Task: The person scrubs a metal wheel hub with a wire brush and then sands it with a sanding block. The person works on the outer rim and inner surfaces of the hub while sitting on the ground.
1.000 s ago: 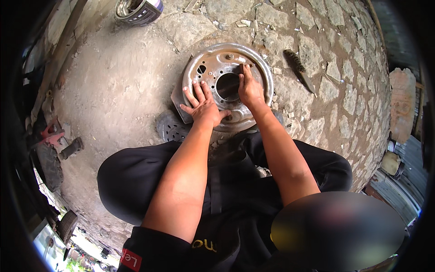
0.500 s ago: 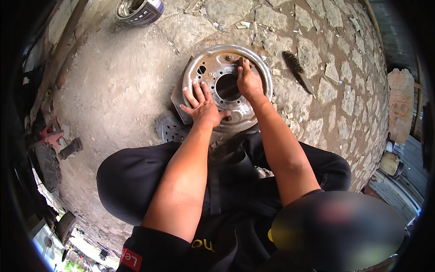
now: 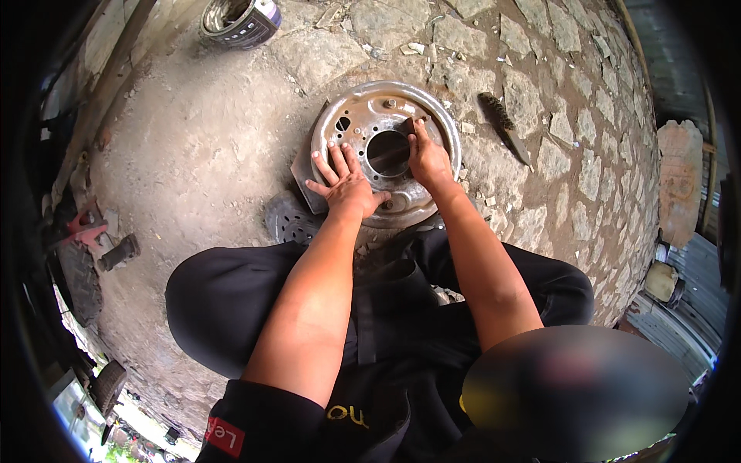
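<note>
Round metal disc [image 3: 382, 118] with a large central hole lies on the stone floor [image 3: 193, 154], just in front of the person's folded legs in black trousers [image 3: 224, 309]. Far to the left, a red metal piece [image 3: 86, 225] sits close to a short dark cylinder [image 3: 120, 252]. Next comes an open can [image 3: 241, 23] with a dark side, up near the top edge, and below it a dark shoe [image 3: 292, 220] with holes in it. A flat metal plate [image 3: 305, 181] juts out from under the disc's left side. The left hand [image 3: 347, 184] presses on the disc's lower left face, its grip spread wide and holding nothing. On the right side of the hole, the right hand [image 3: 430, 158] has its grip closed on a small dark block [image 3: 411, 126], which is against the disc. Just beyond the rim lies a dark-bristled brush [image 3: 503, 127], then, well apart, a brownish slab [image 3: 679, 184] near grey corrugated sheets [image 3: 698, 270].
</note>
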### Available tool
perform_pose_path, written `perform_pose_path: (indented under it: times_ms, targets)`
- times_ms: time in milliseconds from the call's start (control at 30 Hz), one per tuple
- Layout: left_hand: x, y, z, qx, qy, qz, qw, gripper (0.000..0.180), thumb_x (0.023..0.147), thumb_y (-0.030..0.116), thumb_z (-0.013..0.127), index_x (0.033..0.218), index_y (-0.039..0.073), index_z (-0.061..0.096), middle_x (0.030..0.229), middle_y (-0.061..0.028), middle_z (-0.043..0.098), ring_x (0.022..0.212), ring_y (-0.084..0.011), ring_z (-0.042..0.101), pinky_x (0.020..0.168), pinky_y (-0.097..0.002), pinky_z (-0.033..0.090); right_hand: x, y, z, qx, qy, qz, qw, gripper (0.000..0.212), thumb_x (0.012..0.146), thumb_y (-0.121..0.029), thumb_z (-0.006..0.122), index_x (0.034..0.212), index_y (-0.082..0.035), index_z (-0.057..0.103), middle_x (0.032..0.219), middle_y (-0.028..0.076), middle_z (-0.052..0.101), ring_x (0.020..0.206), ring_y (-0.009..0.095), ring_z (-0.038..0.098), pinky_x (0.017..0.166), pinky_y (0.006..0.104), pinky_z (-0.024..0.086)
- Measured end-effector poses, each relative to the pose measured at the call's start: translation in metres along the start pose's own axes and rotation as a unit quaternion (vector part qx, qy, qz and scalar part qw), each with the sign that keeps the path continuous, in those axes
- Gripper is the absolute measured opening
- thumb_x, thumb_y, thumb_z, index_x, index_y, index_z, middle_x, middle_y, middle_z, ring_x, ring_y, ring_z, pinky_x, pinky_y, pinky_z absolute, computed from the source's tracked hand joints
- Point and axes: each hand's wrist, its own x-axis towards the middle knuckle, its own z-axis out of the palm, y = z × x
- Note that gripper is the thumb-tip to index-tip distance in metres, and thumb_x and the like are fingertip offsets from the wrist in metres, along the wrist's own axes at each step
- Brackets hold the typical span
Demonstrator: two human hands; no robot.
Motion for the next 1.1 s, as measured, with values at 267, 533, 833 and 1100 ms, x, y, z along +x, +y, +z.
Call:
perform_pose_path:
  times_ms: [267, 533, 833, 1100]
  targets:
    - [0.002, 0.012, -0.007, -0.018, -0.026, -0.018, 0.999, 0.160, 0.063, 0.072, 0.087, 0.163, 0.005, -0.019, 0.170, -0.0206, -0.026, 0.151, -0.0511, -0.029, 0.114, -0.0800, 0.001, -0.001, 0.009, -0.011, -0.002, -0.016, -0.046, 0.999, 0.048, 0.109, -0.032, 0.041, 0.153, -0.016, 0.045, 0.161, 0.013, 0.042, 0.129, 0.044, 0.057, 0.110, 0.0514, 0.045]
    - [0.014, 0.029, -0.019, 0.023, -0.105, -0.073, 0.992, 0.164, 0.063, 0.076, 0.085, 0.160, 0.004, -0.026, 0.166, -0.0210, -0.035, 0.149, -0.0530, -0.032, 0.114, -0.0809, 0.003, 0.011, 0.010, -0.008, 0.015, 0.000, -0.084, 0.996, 0.045, 0.109, -0.029, 0.040, 0.151, -0.013, 0.047, 0.161, 0.014, 0.041, 0.131, 0.041, 0.056, 0.111, 0.0501, 0.045]
    - [0.012, 0.036, -0.026, 0.040, -0.125, -0.092, 0.987, 0.166, 0.061, 0.077, 0.086, 0.159, 0.007, -0.029, 0.165, -0.0236, -0.036, 0.149, -0.0536, -0.031, 0.114, -0.0800, 0.003, 0.012, 0.008, -0.019, 0.013, -0.032, -0.070, 0.997, 0.046, 0.109, -0.030, 0.040, 0.153, -0.019, 0.045, 0.163, 0.010, 0.040, 0.130, 0.041, 0.057, 0.111, 0.0500, 0.046]
    - [0.014, 0.039, -0.025, 0.038, -0.135, -0.099, 0.985, 0.167, 0.061, 0.076, 0.086, 0.159, 0.007, -0.029, 0.165, -0.0250, -0.035, 0.149, -0.0543, -0.030, 0.114, -0.0803, 0.002, -0.002, 0.011, -0.012, 0.026, -0.014, -0.042, 0.999, 0.046, 0.109, -0.029, 0.041, 0.153, -0.017, 0.044, 0.162, 0.014, 0.040, 0.129, 0.042, 0.057, 0.109, 0.0510, 0.047]
